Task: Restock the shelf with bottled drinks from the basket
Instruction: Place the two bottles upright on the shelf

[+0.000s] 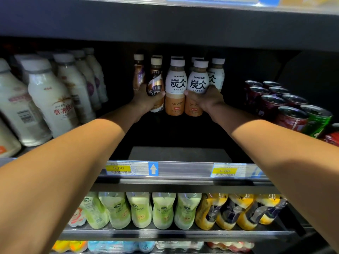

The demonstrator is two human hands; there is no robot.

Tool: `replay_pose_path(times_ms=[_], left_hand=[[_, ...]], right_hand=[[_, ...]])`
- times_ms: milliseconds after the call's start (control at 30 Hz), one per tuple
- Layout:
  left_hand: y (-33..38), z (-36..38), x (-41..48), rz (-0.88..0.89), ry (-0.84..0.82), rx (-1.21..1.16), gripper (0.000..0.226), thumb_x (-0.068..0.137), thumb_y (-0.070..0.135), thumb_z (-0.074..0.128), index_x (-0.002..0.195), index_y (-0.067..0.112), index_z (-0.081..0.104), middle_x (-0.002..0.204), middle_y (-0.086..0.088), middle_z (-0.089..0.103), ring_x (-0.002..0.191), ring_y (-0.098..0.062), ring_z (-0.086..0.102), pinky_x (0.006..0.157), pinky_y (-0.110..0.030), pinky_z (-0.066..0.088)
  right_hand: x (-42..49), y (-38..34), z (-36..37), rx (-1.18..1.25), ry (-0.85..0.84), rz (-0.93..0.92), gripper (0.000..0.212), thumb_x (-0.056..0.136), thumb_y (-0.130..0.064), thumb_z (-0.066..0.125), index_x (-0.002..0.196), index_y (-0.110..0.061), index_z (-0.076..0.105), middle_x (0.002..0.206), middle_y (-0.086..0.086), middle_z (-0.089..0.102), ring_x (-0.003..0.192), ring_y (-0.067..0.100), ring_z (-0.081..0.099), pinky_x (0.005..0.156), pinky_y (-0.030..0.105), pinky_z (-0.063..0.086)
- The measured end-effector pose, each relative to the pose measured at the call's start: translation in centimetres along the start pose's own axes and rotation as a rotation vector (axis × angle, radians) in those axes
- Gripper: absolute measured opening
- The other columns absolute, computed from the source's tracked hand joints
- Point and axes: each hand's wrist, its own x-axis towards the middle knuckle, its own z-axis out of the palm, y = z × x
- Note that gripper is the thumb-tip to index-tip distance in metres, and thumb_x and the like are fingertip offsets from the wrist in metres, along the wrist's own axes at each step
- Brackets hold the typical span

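At back of shelf (179, 153): left hand (146, 100) fingers wrap glossy, waisted brown bottle (155, 83), label "ESC". Right hand (209, 99) fingers wrap smooth, round-shouldered latte bottle (198, 81), white cap (201, 63), "TANBING LATTE". Rail (183, 170) carries 5.00 tag (118, 168), 6.00 tag (224, 171).

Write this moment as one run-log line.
left hand grips Nescafé bottle | right hand grips Tanbing latte bottle | place: deep on shelf

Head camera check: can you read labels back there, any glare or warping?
Head view: shelf recess dark, but the white-and-tan latte bottle in the right hand reads sharply; glare streaks the clear plastic price rail; wide-angle warp leans the white milk bottles, slightly blurred.
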Motion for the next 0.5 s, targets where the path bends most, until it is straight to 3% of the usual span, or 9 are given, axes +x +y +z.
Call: replay_pose_path(times_ms=[67, 167, 267, 333, 400, 500], left_hand=[[0.3, -0.3, -0.1, 0.017, -0.022, -0.006, 0.064, 0.09, 0.033, 0.07, 0.145, 0.018, 0.04, 0.141, -0.005, 0.054, 0.128, -0.021, 0.052, 0.098, -0.029, 0.041], [0.4, -1.0, -0.3, -0.012, -0.029, 0.119, 0.062, 0.092, 0.038, 0.066, 0.144, 0.017, 0.042, 0.139, -0.006, 0.056, 0.127, -0.023, 0.054, 0.104, -0.033, 0.042], [1.4, -1.7, -1.6, -0.038, -0.089, 0.384, 0.052, 0.095, 0.042, 0.058, 0.141, 0.021, 0.049, 0.135, -0.005, 0.059, 0.122, -0.023, 0.056, 0.1, -0.032, 0.042], [2.9, -2.0, -3.8, 0.037, -0.153, 0.546, 0.037, 0.099, 0.036, 0.052, 0.13, 0.017, 0.059, 0.127, -0.006, 0.062, 0.118, -0.025, 0.057, 0.096, -0.03, 0.042], [5.1, -2.0, -7.2, 0.155, -0.21, 0.784, 0.032, 0.101, 0.035, 0.044, 0.112, 0.014, 0.065, 0.12, -0.011, 0.064, 0.113, -0.032, 0.058, 0.096, -0.032, 0.044], [8.6, -1.0, -13.2, 0.313, -0.294, 1.135, 0.032, 0.096, 0.038, 0.032, 0.089, 0.016, 0.054, 0.099, -0.008, 0.063, 0.091, -0.031, 0.057, 0.085, -0.035, 0.049]], right_hand=[[-0.5, 0.0, -0.3, -0.02, -0.017, -0.009, 0.073, 0.074, -0.049, 0.082, 0.131, -0.015, 0.052, 0.136, 0.007, 0.061, 0.126, 0.027, 0.057, 0.105, 0.044, 0.049], [-1.6, 0.0, -1.4, -0.119, -0.026, -0.053, 0.064, 0.082, -0.05, 0.075, 0.132, -0.015, 0.056, 0.135, 0.007, 0.062, 0.125, 0.027, 0.058, 0.103, 0.036, 0.048], [-4.2, -0.7, -3.3, -0.269, -0.093, -0.122, 0.051, 0.092, -0.053, 0.062, 0.129, -0.017, 0.061, 0.129, 0.006, 0.065, 0.114, 0.023, 0.061, 0.087, 0.027, 0.045], [-6.2, -1.2, -4.6, -0.452, -0.155, -0.202, 0.046, 0.098, -0.052, 0.052, 0.128, -0.019, 0.063, 0.131, 0.007, 0.065, 0.114, 0.025, 0.061, 0.084, 0.025, 0.041], [-8.5, -1.6, -5.8, -0.716, -0.167, -0.27, 0.046, 0.102, -0.047, 0.044, 0.132, -0.018, 0.062, 0.136, 0.012, 0.061, 0.122, 0.033, 0.057, 0.092, 0.031, 0.044], [-13.0, -1.4, -8.3, -0.97, -0.124, -0.328, 0.046, 0.101, -0.046, 0.042, 0.125, -0.012, 0.062, 0.127, 0.017, 0.062, 0.119, 0.038, 0.056, 0.094, 0.039, 0.046]])
